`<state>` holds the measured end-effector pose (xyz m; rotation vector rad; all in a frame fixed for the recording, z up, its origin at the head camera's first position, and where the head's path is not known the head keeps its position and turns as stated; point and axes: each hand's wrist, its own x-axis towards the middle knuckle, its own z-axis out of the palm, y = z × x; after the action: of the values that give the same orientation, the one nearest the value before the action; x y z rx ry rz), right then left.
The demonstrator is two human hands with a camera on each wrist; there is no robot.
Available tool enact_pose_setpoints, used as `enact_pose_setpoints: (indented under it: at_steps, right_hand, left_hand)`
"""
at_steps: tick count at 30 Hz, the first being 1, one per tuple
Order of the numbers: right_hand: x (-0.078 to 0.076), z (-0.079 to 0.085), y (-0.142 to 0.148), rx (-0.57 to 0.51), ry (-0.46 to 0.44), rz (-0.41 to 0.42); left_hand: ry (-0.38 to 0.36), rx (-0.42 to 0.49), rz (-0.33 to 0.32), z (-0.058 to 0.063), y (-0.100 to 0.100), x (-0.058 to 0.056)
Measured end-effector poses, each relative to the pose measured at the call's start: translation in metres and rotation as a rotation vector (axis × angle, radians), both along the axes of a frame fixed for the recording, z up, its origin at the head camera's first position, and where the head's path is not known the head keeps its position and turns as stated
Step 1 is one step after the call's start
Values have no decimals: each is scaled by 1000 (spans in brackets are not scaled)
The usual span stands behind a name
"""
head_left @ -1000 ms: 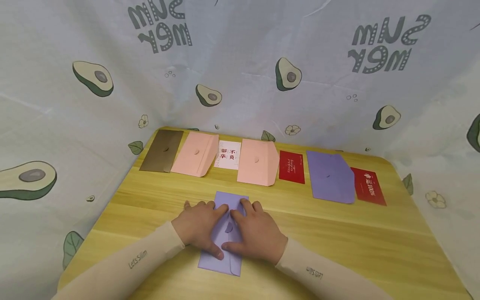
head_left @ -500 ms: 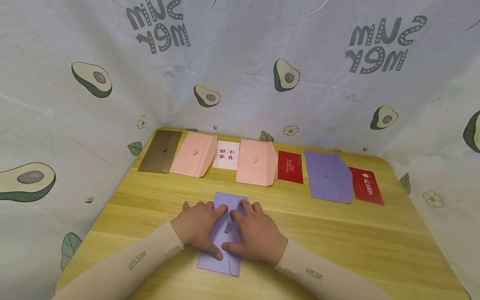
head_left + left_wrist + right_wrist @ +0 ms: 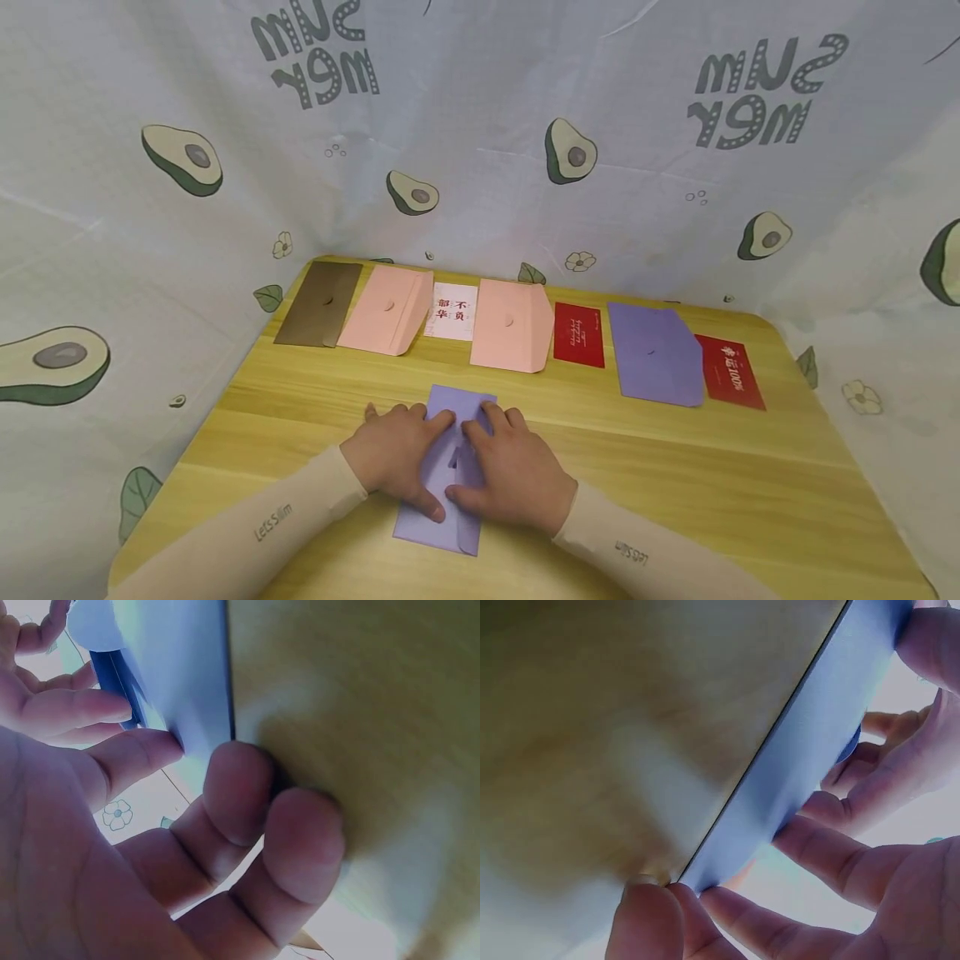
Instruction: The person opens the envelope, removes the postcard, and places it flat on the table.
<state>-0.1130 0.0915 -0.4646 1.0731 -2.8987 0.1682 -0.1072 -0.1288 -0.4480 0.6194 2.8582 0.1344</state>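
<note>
A lavender envelope (image 3: 448, 533) lies on the table between both hands, its long flap folded over along the right side. A small dark tab or slit (image 3: 453, 457) shows near its middle; how the two fit cannot be told. The left hand (image 3: 392, 446) rests on the envelope's left half, index finger near the fold and thumb lower down. On the flap side, the right hand (image 3: 517, 471) presses with thumb and spread fingers. Fingertips of the left hand touch the table beside the paper edge in the left wrist view. Right fingertips (image 3: 731, 904) meet the envelope edge in the right wrist view.
Along the table's back lie a brown envelope (image 3: 318, 304), two pink envelopes (image 3: 386, 310), a white card with red characters (image 3: 452, 311), two red cards (image 3: 579, 335) and another purple envelope (image 3: 656, 354). A printed avocado cloth (image 3: 480, 100) hangs behind the table.
Both hands stay almost in place on the lavender envelope. The dark tab near the middle looks narrower than a second ago. The head view has shifted slightly.
</note>
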Motion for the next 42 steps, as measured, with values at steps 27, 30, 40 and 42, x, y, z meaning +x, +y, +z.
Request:
enact_pose_setpoints:
  at_steps: [27,30,40,42]
  right_hand:
    - [11,11,31,3,133,-54]
    - [10,12,38,-1,127,-47]
    - [11,4,56,57,106,-78]
    - [11,2,58,49,112,-72]
  left_hand:
    - [-8,-1,1,1,0,2]
    - [-13,-4,7,3,0,2]
    - [-36,25,15,2,1,5]
    - [-38,29,13,2,2,5]
